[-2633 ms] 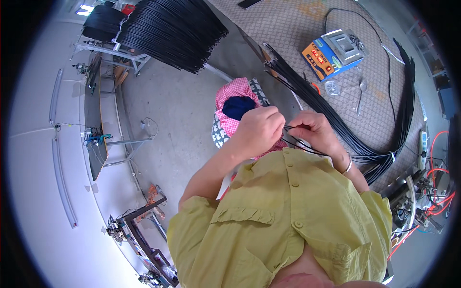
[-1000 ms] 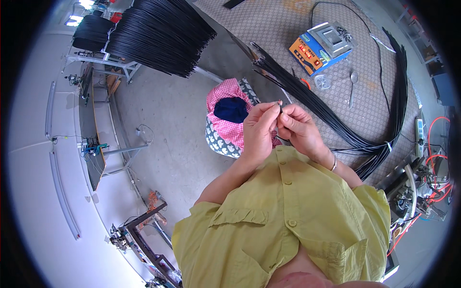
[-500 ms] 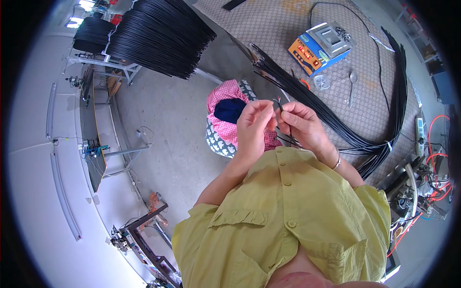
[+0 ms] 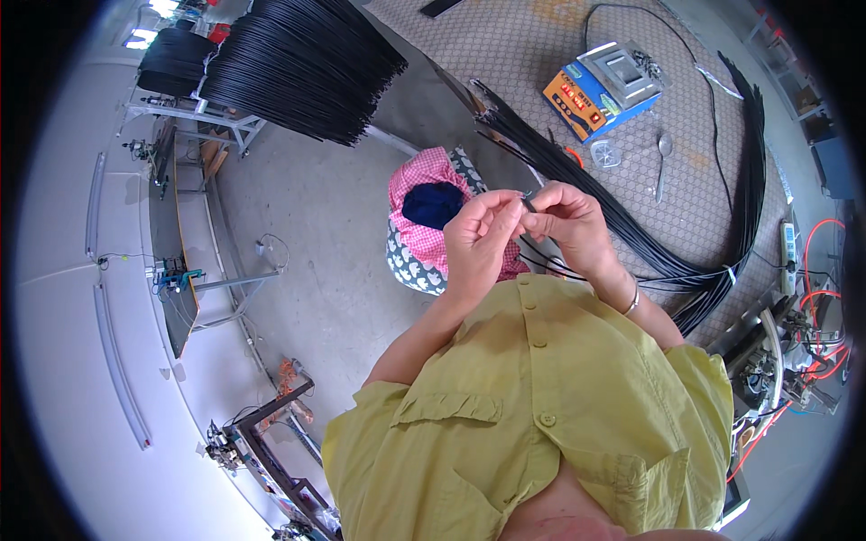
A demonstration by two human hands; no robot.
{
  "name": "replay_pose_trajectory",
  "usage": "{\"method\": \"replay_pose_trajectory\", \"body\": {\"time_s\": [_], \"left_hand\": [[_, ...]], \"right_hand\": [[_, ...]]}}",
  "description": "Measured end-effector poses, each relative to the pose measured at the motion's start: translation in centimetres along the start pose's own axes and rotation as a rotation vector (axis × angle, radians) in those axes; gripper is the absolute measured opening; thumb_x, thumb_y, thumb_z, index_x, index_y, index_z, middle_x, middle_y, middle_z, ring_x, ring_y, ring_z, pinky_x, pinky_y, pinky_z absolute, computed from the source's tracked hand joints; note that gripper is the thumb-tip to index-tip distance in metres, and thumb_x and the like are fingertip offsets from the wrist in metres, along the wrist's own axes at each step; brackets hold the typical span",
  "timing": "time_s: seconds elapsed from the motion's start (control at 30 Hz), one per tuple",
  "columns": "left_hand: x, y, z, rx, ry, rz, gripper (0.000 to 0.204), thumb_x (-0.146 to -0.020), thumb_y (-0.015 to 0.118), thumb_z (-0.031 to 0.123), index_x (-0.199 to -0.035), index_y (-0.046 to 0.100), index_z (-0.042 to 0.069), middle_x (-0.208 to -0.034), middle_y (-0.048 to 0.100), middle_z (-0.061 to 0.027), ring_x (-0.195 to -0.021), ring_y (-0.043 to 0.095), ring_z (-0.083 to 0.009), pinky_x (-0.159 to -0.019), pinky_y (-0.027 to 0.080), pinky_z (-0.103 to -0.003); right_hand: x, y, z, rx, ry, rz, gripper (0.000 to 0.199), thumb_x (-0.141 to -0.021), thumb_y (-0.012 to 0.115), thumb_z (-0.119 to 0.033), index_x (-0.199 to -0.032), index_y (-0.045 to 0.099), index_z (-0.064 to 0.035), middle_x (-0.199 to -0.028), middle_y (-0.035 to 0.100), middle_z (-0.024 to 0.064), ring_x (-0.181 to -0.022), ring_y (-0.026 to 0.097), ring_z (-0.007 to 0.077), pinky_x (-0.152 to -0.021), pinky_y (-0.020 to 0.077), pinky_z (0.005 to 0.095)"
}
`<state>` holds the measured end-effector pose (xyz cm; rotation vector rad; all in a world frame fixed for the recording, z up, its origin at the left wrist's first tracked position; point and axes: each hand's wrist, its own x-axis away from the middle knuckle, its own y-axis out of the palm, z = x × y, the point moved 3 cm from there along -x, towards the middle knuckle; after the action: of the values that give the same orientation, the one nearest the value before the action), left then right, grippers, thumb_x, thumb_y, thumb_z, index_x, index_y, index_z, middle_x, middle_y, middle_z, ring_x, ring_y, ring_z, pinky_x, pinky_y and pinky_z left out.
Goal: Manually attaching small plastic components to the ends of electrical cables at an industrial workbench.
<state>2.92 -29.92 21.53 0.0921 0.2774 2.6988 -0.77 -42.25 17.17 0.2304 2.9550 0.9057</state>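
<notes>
The fingers of my right hand (image 4: pixel 577 230) pinch a black cable (image 4: pixel 529 206) close to its end. Against that end, the thumb and forefinger of my left hand (image 4: pixel 478 239) are pressed together; what sits between them is too small to make out. Both hands meet in front of my chest, fingertips almost touching. Beyond my right hand, a long bundle of black cables (image 4: pixel 622 221) lies curved across the patterned tabletop (image 4: pixel 505 45).
A blue and orange box (image 4: pixel 577 104) carries a metal tray (image 4: pixel 622 77) of small parts. Near it are a clear divided dish (image 4: pixel 605 153) and a spoon (image 4: pixel 664 167). Pink checked cloth (image 4: pixel 419 171) covers a seat. More black cables (image 4: pixel 298 68) hang on a rack, far left.
My fingertips have closed in around the cable's end, which showed bare coloured wires before and is now mostly covered. The cable tip has tilted and dropped slightly.
</notes>
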Motion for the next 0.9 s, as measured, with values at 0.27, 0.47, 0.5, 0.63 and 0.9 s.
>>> {"method": "replay_pose_trajectory", "body": {"time_s": [0.27,0.47,0.5,0.63,0.9], "left_hand": [[-0.2,-0.4,0.2,-0.038,0.037,-0.015,0.013,-0.084,0.055,0.005,-0.092,0.056,-0.004,-0.074,0.058,-0.0024,-0.062,0.051,-0.0036,-0.056,0.042,-0.015],[-1.0,-1.2,0.7,-0.165,0.021,-0.097,0.007,-0.079,0.057,0.0,-0.084,0.059,-0.003,-0.07,0.058,-0.0018,-0.06,0.052,-0.0035,-0.053,0.042,-0.015],[-1.3,-1.3,1.1,-0.2,0.001,-0.139,0.006,-0.078,0.057,-0.001,-0.082,0.059,-0.003,-0.07,0.058,-0.0017,-0.06,0.052,-0.0034,-0.053,0.041,-0.015],[-2.5,-1.9,2.0,-0.313,-0.077,-0.346,0.006,-0.075,0.056,-0.002,-0.08,0.059,-0.004,-0.069,0.059,-0.0017,-0.06,0.053,-0.0036,-0.052,0.041,-0.016],[-2.4,-1.2,-0.8,-0.031,-0.053,-0.103,0.007,-0.077,0.057,0.002,-0.082,0.06,-0.001,-0.07,0.059,-0.0022,-0.06,0.052,-0.0047,-0.052,0.041,-0.018]], "right_hand": [[0.3,0.3,-0.4,0.061,0.005,0.017,0.011,-0.072,0.065,0.004,-0.076,0.057,-0.0026,-0.072,0.059,0.0032,-0.058,0.052,0.0055,-0.051,0.0421,0.0185],[0.4,0.2,-1.2,0.372,-0.183,0.038,0.015,-0.068,0.067,0.007,-0.072,0.056,-0.0016,-0.071,0.05,-0.0011,-0.061,0.048,0.004,-0.051,0.0398,0.0178],[0.4,0.2,-1.6,0.423,-0.181,0.033,0.015,-0.067,0.068,0.007,-0.072,0.057,-0.0015,-0.07,0.049,-0.0015,-0.061,0.048,0.0038,-0.051,0.0394,0.0179],[0.6,0.2,-2.6,0.544,-0.111,-0.027,0.015,-0.066,0.069,0.007,-0.07,0.057,-0.0008,-0.069,0.048,-0.001,-0.06,0.047,0.0036,-0.05,0.0387,0.0189],[0.2,-0.5,-0.5,0.187,0.058,0.085,0.013,-0.069,0.068,0.002,-0.075,0.058,-0.003,-0.07,0.056,0.0002,-0.057,0.049,0.0048,-0.05,0.0402,0.0185]]}}
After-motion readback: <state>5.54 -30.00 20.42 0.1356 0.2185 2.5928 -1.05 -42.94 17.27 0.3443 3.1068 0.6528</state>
